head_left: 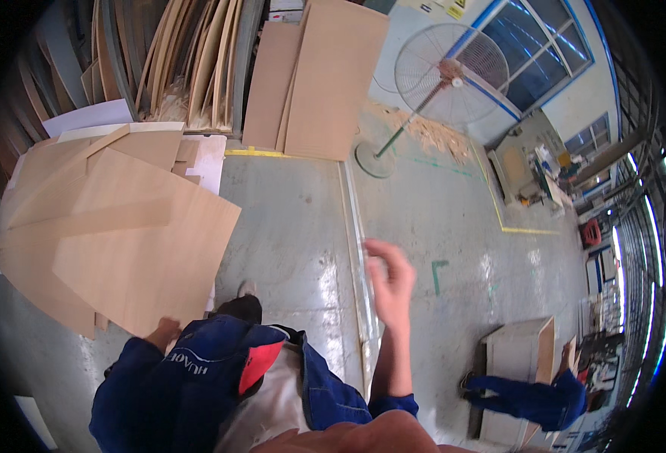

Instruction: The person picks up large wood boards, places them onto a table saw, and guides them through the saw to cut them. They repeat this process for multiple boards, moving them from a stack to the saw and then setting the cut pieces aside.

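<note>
Stacked wood-coloured boards and thin panels lie at the left, the top ones angled across one another. My left hand is low beside the lower edge of these panels; its fingers are small and partly hidden, and I cannot tell whether it grips the edge. My right hand is raised over the grey floor, blurred, with its fingers loosely bent and apart and nothing visible in them. My shoe shows below the dark blue work clothes.
Upright boards and large brown sheets line the back. A standing fan is beside a cluttered workbench. At lower right, another person in blue bends at a wooden box.
</note>
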`<state>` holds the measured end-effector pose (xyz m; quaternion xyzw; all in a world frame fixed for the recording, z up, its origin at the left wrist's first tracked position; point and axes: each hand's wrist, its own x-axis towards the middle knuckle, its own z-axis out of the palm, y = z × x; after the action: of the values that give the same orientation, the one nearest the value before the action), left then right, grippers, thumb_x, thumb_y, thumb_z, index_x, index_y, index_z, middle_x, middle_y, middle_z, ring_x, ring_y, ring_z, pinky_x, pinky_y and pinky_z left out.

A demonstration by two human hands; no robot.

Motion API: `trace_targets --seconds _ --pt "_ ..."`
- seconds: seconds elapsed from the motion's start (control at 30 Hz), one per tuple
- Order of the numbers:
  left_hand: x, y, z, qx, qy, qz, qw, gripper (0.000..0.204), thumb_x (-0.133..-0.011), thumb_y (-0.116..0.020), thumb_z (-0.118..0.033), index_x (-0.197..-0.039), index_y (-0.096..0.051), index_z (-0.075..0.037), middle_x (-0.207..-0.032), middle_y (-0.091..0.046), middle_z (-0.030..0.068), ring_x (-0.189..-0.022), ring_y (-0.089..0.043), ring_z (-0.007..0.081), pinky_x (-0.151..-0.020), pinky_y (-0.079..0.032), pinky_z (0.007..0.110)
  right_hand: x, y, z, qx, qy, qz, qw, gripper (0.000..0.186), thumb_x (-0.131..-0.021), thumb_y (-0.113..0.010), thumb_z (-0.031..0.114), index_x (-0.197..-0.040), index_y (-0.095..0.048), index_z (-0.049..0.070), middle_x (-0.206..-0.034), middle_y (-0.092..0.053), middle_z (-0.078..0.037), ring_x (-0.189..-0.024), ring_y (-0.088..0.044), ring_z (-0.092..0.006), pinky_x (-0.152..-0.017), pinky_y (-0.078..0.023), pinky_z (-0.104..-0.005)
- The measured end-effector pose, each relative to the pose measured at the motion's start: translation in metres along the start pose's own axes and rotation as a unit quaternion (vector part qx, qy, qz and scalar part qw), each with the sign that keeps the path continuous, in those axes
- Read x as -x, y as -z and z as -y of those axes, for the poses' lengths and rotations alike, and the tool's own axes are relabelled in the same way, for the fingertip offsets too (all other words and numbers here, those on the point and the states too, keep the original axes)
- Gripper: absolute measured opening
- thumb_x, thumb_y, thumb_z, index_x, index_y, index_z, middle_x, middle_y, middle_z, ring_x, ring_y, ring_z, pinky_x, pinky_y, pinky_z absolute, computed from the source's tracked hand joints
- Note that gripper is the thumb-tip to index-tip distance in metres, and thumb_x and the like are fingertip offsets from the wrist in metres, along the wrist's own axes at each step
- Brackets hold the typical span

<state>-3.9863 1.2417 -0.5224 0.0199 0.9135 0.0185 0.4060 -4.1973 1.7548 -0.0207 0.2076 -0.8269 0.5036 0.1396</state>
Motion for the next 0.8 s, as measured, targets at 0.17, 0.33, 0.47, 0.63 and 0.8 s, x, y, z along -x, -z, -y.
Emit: trace_targets --seconds 0.17,0.33,0.47,0.63,0.8 --pt "0.012 -0.039 0.017 0.067 -0.097 -0.061 0.991 0.015 -0.082 -0.059 -0.032 -0.080 -0.065 -0.019 -0.083 -0.065 0.0075 -0.089 -0.062 0.0279 -0.073 -0.050 0.041 -0.125 -0.049 -0.102 0.089 -0.039 0.344 0.934 0.041 -0.092 -0.067 0.028 -0.122 -0.064 0.000 -0.115 -0.068 -0.023 -0.106 -0.065 -0.0386 -0.093 -0.051 -0.0400" --pt "-0.161 0.124 0.020 0.072 0.013 -0.040 0.997 0.017 -0.079 -0.061 -0.028 -0.080 -0.068 -0.013 -0.079 -0.067 0.0113 -0.080 -0.065 0.0291 -0.069 -0.051 0.042 -0.175 -0.077 -0.298 0.190 -0.090 0.323 0.923 0.042 -0.093 -0.065 0.035 -0.123 -0.066 0.006 -0.116 -0.069 -0.019 -0.101 -0.069 -0.0351 -0.089 -0.054 -0.0408" --pt "-0.337 0.327 -0.005 0.323 0.105 -0.213 0.916 0.019 -0.077 -0.064 -0.025 -0.080 -0.071 -0.007 -0.076 -0.069 0.0144 -0.073 -0.067 0.0300 -0.065 -0.052 0.043 -0.164 -0.086 -0.433 0.123 -0.275 0.270 0.915 0.044 -0.094 -0.065 0.033 -0.121 -0.065 0.000 -0.113 -0.071 -0.018 -0.095 -0.070 -0.0265 -0.085 -0.055 -0.0374" --pt "-0.426 0.646 -0.158 0.615 -0.069 -0.212 0.757 0.024 -0.091 -0.061 -0.025 -0.093 -0.069 -0.003 -0.078 -0.070 0.0078 -0.068 -0.067 0.0165 -0.061 -0.054 0.035 -0.060 -0.067 -0.578 -0.126 -0.659 -0.040 0.740 0.039 -0.089 -0.070 0.035 -0.109 -0.068 0.002 -0.082 -0.069 -0.009 -0.074 -0.067 -0.0209 -0.066 -0.054 -0.0349" --pt "-0.455 0.772 -0.210 0.493 -0.239 -0.206 0.811 0.023 -0.095 -0.059 -0.025 -0.099 -0.068 -0.004 -0.084 -0.070 0.0059 -0.074 -0.068 0.0158 -0.069 -0.055 0.033 -0.099 -0.088 -0.628 -0.234 -0.766 -0.170 0.573 0.034 -0.088 -0.071 0.031 -0.106 -0.066 0.003 -0.084 -0.066 -0.008 -0.073 -0.066 -0.0224 -0.064 -0.052 -0.0355"
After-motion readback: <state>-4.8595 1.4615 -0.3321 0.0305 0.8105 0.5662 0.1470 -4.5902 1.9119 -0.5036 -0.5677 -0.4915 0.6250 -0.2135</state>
